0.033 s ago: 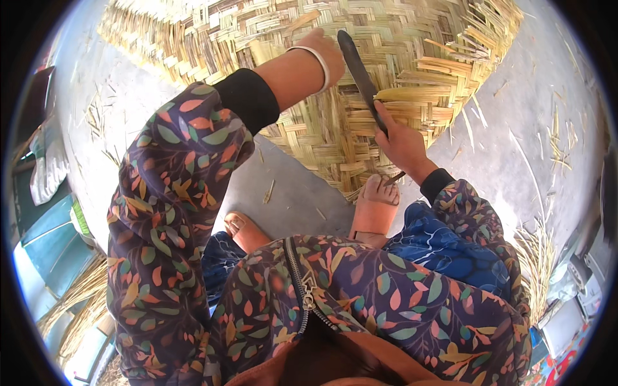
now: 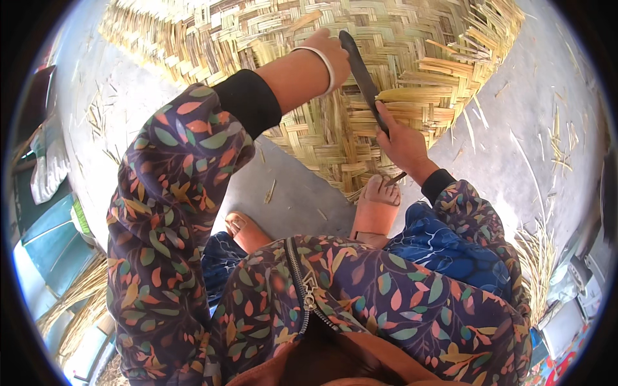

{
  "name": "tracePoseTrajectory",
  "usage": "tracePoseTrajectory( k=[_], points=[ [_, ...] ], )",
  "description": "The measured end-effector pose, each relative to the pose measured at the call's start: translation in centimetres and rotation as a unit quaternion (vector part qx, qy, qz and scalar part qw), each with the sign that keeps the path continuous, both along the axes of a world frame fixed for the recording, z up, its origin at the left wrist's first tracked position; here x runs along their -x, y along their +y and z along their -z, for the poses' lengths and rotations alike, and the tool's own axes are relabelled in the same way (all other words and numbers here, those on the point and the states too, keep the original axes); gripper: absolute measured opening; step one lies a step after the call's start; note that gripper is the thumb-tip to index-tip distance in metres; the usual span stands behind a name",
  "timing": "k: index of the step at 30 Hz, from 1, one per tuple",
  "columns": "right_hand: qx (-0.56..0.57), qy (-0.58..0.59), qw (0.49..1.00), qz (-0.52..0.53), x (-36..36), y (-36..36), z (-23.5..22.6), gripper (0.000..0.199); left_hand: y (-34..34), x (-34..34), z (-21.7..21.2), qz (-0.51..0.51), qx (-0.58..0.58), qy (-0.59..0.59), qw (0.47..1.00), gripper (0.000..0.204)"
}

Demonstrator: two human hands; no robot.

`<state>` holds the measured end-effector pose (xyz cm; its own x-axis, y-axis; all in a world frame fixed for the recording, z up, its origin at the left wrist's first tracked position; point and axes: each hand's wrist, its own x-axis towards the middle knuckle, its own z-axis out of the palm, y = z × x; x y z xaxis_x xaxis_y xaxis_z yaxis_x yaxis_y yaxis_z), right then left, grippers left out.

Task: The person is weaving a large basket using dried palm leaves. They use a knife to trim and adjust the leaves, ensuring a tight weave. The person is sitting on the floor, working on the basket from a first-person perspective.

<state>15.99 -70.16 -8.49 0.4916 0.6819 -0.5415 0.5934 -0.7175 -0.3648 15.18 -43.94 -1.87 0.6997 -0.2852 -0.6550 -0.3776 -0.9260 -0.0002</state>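
Observation:
A large woven mat of flat straw-coloured strips lies before me, one corner pointing toward my feet. My right hand is wrapped round the handle of a knife with a long dark blade; the blade points away from me and slants left over the weave. Beside the blade's far end, my left hand rests on the mat with its fingers curled. What those fingers pinch, if anything, is hidden. Loose strip ends stick out just right of the knife.
My bare right foot touches or nearly touches the mat's near corner; my left foot is on the grey floor. Straw bits are scattered around. Bundles of straw lie at left and right. A pale plastic bag is far left.
My left hand has shifted very slightly to the right, closer to the blade. The knife and my right hand have barely moved.

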Motion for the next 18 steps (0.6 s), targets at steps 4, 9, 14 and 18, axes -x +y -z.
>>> tracePoseTrajectory(
  k=[4,9,14,18],
  points=[
    [0.019,0.006,1.000,-0.001,-0.4,-0.5,-0.4,0.061,-0.8,0.3,-1.1,0.007,0.027,-0.046,0.999,0.011],
    [0.008,0.039,0.999,-0.004,-0.7,-0.4,-0.9,0.062,3.8,0.7,1.5,-0.070,0.022,-0.030,0.997,0.023],
    [-0.079,0.084,0.993,-0.004,-0.8,-1.8,-1.9,0.062,5.8,-0.7,1.0,-0.103,0.028,0.014,0.994,0.026],
    [-0.038,0.074,0.996,-0.029,0.7,-2.7,-4.9,0.063,5.7,-0.9,0.4,-0.121,0.059,0.047,0.990,0.031]
  ],
)
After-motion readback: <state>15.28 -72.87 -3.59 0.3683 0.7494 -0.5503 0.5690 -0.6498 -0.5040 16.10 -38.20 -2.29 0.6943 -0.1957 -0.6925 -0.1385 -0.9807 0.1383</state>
